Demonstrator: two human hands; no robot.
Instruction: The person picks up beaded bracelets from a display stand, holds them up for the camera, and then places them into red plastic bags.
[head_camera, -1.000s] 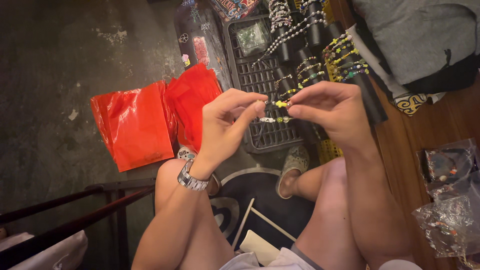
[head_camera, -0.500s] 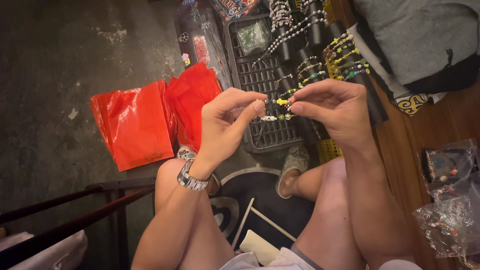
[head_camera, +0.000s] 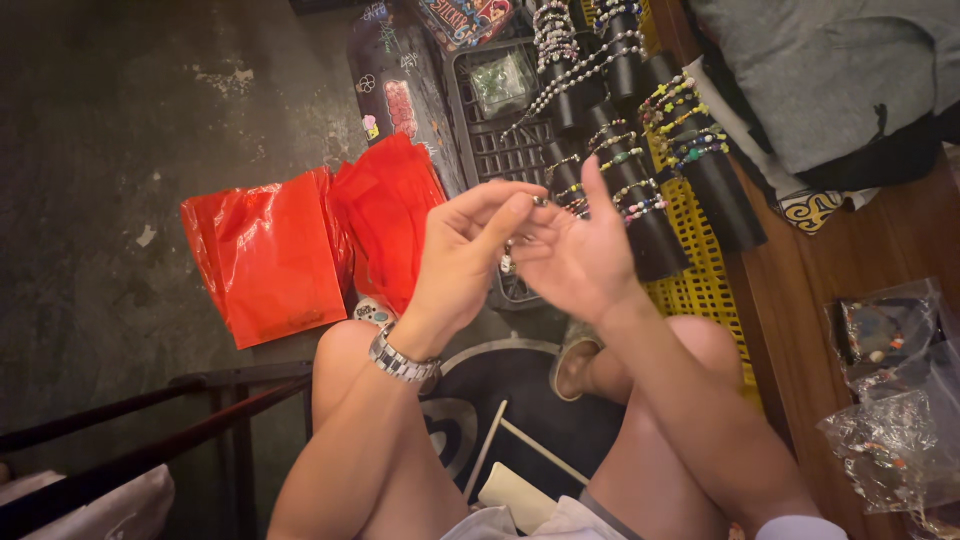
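left hand (head_camera: 462, 262) pinches small beaded string bracelet (head_camera: 510, 255) | right hand (head_camera: 575, 255) spread, fingers loose | advice: keep pinch firm, string taut

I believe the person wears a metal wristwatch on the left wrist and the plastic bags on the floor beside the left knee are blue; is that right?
Not quite: the plastic bags are red, not blue, as the head view shows. The rest holds: a metal wristwatch sits on the left wrist, and the bags lie on the floor beside the left knee.
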